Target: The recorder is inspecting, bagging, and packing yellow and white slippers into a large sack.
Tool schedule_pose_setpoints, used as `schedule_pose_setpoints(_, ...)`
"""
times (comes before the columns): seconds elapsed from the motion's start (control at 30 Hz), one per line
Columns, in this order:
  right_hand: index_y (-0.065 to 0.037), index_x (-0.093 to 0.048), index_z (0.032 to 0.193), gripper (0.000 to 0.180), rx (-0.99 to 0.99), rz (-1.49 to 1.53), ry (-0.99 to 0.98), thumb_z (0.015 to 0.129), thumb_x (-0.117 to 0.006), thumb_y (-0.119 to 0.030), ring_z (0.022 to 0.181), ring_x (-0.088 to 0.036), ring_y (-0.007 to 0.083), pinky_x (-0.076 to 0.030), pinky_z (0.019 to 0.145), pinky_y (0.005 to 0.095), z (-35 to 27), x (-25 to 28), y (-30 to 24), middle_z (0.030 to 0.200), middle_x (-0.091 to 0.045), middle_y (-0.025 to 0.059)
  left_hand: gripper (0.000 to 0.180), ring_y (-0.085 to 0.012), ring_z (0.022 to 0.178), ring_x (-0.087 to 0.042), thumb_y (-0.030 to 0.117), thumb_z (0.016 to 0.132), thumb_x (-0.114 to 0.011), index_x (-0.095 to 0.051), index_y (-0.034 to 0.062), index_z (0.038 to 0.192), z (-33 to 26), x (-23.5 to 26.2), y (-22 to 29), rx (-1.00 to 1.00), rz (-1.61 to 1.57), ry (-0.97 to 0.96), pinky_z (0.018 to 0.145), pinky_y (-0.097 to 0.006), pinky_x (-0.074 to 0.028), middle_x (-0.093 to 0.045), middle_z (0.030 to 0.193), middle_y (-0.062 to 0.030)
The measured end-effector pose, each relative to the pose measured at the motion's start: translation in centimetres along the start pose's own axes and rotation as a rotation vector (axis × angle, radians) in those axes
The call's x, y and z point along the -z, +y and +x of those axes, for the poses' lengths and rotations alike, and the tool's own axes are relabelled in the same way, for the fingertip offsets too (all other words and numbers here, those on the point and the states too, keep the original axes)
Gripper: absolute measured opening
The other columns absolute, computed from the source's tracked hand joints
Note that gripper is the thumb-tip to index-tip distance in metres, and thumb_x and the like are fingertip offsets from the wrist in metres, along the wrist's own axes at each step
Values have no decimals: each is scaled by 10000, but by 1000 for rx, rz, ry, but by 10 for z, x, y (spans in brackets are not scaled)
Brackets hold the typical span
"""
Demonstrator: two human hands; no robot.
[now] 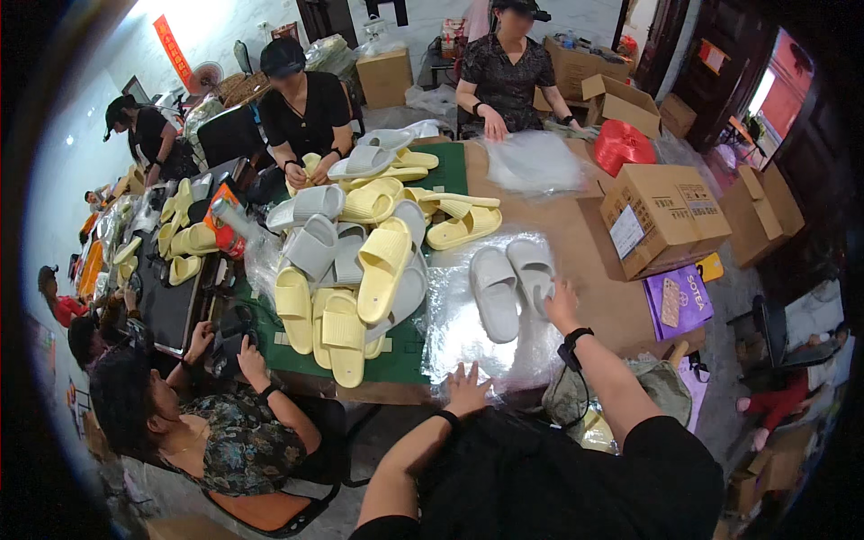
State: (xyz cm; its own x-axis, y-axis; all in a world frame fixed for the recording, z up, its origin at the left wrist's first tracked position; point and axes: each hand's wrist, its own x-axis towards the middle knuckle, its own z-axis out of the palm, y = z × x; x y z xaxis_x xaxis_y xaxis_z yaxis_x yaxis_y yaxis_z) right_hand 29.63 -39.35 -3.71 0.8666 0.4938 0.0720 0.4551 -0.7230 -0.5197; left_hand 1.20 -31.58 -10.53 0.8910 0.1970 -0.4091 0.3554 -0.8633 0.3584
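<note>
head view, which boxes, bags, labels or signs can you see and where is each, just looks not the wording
Cardboard box: right of the grey slippers, brown, white label on its side.
Purple bag: below that box, flat, pale picture on it.
Open cardboard box: far right, flaps up.
Closed cardboard box: far end, plain brown.
Red banner: far left wall, narrow strip.
Clear plastic sheet: under the grey slippers; left hand on its near edge, right hand at a slipper.

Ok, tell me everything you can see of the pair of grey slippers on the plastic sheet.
The pair of grey slippers are pale grey, one-piece slides that look like soft foam, each with a broad band over the foot. They lie side by side, soles down, on a clear plastic sheet on the brown table. The right hand touches the right slipper; the left hand presses the sheet's near edge.
</note>
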Motion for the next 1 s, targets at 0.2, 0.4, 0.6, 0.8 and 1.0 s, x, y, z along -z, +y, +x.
schedule_pose_setpoints(0.2,-268,-593,1100,397,274,-209,-341,711,-605,-346,1259,-206,449,-225,1003,519,10,-51,-21,1348,-219,320,500,-460,1307,16,273,827,-476,-378,317,1315,-4,-6,8,19,110,12,978,-657,-36,-38,1458,-162)
schedule_pose_setpoints(0.4,-181,-541,1172,469,28,-222,-502,767,-557,-418,1308,-121,410,-143,1020,570,42,-64,-43,1385,-225,238,483,-432,1316,-50,273,857,-401,-339,334,1332,-6,-12,3,-1,116,16,1000,-637,-48,-96,1456,-142)
schedule_pose_setpoints(0.6,-22,-529,1062,430,66,61,-382,750,-586,-313,1043,-470,378,-369,896,441,47,-58,-14,1234,-422,209,471,-444,1312,-55,258,864,-380,-350,281,1333,-4,-2,9,-24,173,66,998,-637,2,-99,1456,-151)
schedule_pose_setpoints(0.8,2,-503,1113,328,224,706,5,815,-562,-123,1040,-498,273,-386,884,336,-18,6,-34,1100,-532,168,558,-445,1302,-99,459,814,-485,-381,251,1321,1,14,10,-41,219,121,994,-634,-43,-162,1442,-152)
schedule_pose_setpoints(1.0,-2,-448,1208,385,61,1043,-58,827,-467,50,1040,-488,152,-376,891,270,-68,50,-7,1154,-509,55,605,-370,1268,-249,411,867,-417,-325,21,1321,58,17,11,-27,162,444,1014,-523,-209,-295,1374,-151)
